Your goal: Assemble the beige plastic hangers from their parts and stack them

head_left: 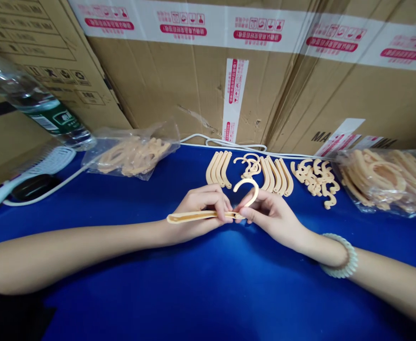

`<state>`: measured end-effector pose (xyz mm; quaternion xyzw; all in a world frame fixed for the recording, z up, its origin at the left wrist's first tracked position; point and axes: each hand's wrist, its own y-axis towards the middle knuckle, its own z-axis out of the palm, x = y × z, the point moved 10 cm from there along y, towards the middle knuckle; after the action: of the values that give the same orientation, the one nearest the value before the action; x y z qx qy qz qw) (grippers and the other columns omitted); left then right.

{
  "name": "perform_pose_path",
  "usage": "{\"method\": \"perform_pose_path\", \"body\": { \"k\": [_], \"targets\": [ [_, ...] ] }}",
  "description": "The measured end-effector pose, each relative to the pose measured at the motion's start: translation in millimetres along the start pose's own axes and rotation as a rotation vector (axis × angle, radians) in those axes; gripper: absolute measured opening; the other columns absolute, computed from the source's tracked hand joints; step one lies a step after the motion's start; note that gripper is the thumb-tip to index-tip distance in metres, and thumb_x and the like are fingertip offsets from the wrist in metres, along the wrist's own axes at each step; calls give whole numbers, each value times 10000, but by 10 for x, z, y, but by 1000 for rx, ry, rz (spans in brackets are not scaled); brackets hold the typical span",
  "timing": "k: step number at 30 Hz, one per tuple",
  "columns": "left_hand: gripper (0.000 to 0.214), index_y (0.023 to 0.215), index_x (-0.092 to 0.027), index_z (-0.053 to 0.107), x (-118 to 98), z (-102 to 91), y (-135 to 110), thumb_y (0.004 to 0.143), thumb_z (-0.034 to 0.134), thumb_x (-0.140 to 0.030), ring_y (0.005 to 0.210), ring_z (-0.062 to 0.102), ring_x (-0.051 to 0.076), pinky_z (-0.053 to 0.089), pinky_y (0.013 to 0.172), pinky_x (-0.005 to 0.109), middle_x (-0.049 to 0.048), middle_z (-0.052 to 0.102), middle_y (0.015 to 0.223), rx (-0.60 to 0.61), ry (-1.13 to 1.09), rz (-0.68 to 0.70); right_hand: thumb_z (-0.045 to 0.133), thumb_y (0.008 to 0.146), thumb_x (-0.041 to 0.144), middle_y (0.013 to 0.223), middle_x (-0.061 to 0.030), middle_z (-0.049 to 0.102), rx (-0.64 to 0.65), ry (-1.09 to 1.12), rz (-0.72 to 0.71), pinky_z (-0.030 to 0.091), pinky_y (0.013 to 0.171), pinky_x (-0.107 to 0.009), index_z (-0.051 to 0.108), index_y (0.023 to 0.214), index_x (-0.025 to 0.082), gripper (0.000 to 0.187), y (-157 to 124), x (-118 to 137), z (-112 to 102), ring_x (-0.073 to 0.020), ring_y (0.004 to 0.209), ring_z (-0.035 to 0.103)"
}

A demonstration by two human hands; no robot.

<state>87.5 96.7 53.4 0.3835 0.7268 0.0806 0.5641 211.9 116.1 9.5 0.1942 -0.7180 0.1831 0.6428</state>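
My left hand (203,208) is closed around a long tan plastic hanger arm (190,217) that sticks out to the left, level over the blue table. My right hand (268,213) pinches a tan plastic hook (248,188) whose curve rises above the fingers. Hook and arm meet between my fingertips. A pale bead bracelet (340,258) circles my right wrist.
Behind my hands lie rows of curved tan arms (218,168), a second row (277,175) and loose hooks (316,180). Clear bags of parts sit at left (133,151) and right (385,177). Cardboard boxes (201,80) wall the back; a water bottle (33,102), white cable (229,142) and comb (48,163) are nearby.
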Motion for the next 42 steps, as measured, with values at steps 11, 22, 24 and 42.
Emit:
{"method": "perform_pose_path", "body": {
  "k": [11,22,24,42],
  "targets": [
    [232,674,-166,586,247,3,-43,797,778,-206,746,660,138,517,687,262,11,663,778,-41,-16,-314,765,848,456,667,-13,691,-51,-43,-72,479,563,-272,592,807,191,319,-3,76,20,-149,608,662],
    [268,881,-152,584,511,197,-122,756,797,-256,780,714,153,600,761,285,20,695,848,-2,-337,-607,797,823,475,757,-21,663,-129,-167,-180,485,634,-293,708,782,185,306,-46,125,-53,-155,692,592],
    [322,923,-156,570,534,192,-137,735,818,-239,785,728,159,610,787,303,14,709,838,-15,-364,-638,787,833,471,796,-30,703,-126,-156,-151,489,615,-285,735,896,179,304,-58,120,-74,-154,679,607],
    [223,949,-155,700,635,98,-141,767,806,-230,831,765,193,637,848,342,55,774,961,-75,-475,-658,510,1022,251,1133,-158,674,-113,-1316,-487,531,913,-502,720,1140,185,250,-206,350,-456,-300,1073,620]
  ]
}}
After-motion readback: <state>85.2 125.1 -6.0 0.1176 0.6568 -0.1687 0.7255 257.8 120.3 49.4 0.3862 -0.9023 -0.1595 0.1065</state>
